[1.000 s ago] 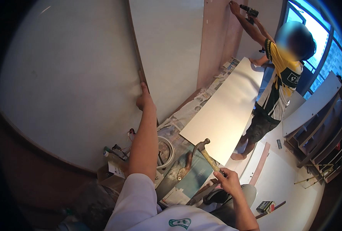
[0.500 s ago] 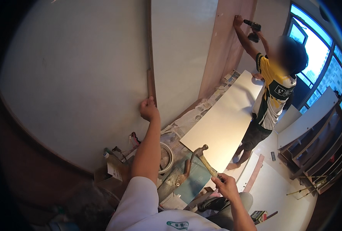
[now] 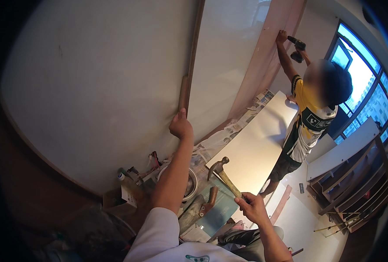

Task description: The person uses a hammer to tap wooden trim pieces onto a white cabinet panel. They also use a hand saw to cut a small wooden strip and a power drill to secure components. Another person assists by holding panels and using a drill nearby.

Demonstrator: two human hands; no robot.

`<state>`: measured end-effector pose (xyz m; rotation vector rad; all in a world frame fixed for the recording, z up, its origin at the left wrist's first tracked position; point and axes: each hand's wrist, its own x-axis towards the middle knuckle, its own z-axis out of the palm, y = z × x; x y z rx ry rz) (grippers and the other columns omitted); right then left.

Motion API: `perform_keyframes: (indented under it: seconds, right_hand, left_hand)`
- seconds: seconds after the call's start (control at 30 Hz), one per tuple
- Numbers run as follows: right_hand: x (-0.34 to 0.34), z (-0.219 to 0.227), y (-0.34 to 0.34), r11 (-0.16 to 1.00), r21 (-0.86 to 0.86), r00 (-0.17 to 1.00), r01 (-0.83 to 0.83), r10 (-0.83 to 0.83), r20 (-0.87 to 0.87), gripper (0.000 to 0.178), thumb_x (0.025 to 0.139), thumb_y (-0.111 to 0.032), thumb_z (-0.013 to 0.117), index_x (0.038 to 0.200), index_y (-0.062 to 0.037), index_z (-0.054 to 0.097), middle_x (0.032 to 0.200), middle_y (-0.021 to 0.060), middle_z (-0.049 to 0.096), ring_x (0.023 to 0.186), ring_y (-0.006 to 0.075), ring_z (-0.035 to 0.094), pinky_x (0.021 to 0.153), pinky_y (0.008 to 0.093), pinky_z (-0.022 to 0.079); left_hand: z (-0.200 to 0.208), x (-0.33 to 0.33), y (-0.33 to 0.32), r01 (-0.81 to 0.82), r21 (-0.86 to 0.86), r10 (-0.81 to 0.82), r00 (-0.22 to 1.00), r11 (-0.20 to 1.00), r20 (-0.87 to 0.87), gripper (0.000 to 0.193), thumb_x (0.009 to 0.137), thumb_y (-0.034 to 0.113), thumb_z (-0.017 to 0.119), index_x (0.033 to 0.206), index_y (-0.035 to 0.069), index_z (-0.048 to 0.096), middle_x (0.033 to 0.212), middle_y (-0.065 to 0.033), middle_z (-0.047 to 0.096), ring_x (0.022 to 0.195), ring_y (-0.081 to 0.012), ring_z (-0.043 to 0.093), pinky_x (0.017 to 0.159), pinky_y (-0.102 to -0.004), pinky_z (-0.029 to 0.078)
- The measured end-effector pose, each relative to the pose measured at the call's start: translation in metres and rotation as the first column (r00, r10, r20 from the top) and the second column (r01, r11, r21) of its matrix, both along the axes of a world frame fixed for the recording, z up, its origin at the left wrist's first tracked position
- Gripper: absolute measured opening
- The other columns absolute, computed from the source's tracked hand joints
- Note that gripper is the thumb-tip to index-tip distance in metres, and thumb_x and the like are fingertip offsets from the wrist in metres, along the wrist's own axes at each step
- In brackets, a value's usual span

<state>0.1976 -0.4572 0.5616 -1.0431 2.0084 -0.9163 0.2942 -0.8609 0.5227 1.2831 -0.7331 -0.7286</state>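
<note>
My left hand is raised to the wall, its fingers closed on the lower end of a narrow brown wooden strip. That strip lies along the edge of a tall pale panel. Lower down, my right hand grips a claw hammer by its worn handle. The hammer head points up and away from me, over the corner of a white board. Below the hammer sits a tool with a brown wooden handle, partly covered by other things.
At the right, a co-worker holds a cordless drill against a pinkish panel. A round coil or ring, an open cardboard box and bottles lie near my left arm. Brown shelving stands near the window.
The whole view has shifted, so the panels and co-worker appear lower and further right. The hammer head has swung slightly left and up. Both hands keep their holds.
</note>
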Motion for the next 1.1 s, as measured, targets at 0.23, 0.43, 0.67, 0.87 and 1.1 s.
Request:
perform_keyframes:
  seconds: [0.23,0.43,0.67,0.87,1.1]
  right_hand:
    - [-0.004,0.040,-0.073,0.973,-0.219,0.978,-0.079,0.033,-0.206,0.034,0.092,-0.025,0.078,0.111,0.0022,0.072,0.073,0.0048,0.065,0.066,0.0087,0.055,0.061,0.0273,0.048]
    - [0.020,0.093,-0.160,0.805,-0.307,0.702,-0.508,0.180,-0.689,0.037,0.099,-0.030,0.066,0.126,-0.0064,0.061,0.082,0.0168,0.068,0.065,0.0322,0.067,0.060,0.0406,0.052]
    - [0.021,0.131,-0.216,0.788,-0.047,0.246,-0.614,0.134,-0.960,0.045,0.103,-0.030,0.056,0.147,-0.0267,0.048,0.083,0.0144,0.062,0.064,0.0359,0.067,0.053,0.0474,0.052]
    - [0.021,0.154,-0.222,0.802,0.010,0.155,-0.597,0.128,-0.980,0.047,0.103,-0.029,0.055,0.150,-0.0290,0.046,0.085,0.0148,0.062,0.064,0.0349,0.068,0.052,0.0464,0.053]
    - [0.029,0.153,-0.221,0.815,-0.030,0.211,-0.579,0.115,-0.971,0.047,0.103,-0.025,0.053,0.150,-0.0291,0.045,0.084,0.0161,0.062,0.064,0.0380,0.067,0.054,0.0482,0.054]
  left_hand:
    - [0.018,0.004,-0.001,0.167,0.136,-0.178,0.981,0.977,0.078,0.046,0.086,0.048,0.077,0.093,0.002,0.080,0.088,-0.0155,0.077,0.081,-0.0305,0.074,0.076,-0.0412,0.056]
    - [-0.018,0.021,-0.055,0.220,-0.057,-0.227,0.949,0.974,-0.218,0.026,0.088,0.023,0.081,0.096,-0.001,0.077,0.085,-0.0096,0.075,0.073,-0.0195,0.068,0.074,-0.0359,0.055]
    - [0.030,0.013,-0.018,0.268,0.171,-0.192,0.912,0.948,-0.362,0.037,0.080,0.029,0.087,0.093,-0.004,0.078,0.088,-0.0131,0.077,0.080,-0.0229,0.073,0.075,-0.0368,0.057]
    - [0.046,0.026,0.000,0.248,0.198,-0.205,0.955,0.948,-0.214,0.042,0.077,0.037,0.089,0.091,-0.002,0.080,0.087,-0.0144,0.078,0.079,-0.0259,0.075,0.075,-0.0389,0.056]
    - [0.039,0.026,-0.005,0.240,0.214,-0.192,0.956,0.947,-0.221,0.048,0.074,0.043,0.090,0.090,-0.001,0.080,0.085,-0.0154,0.077,0.078,-0.0289,0.074,0.075,-0.0405,0.056]
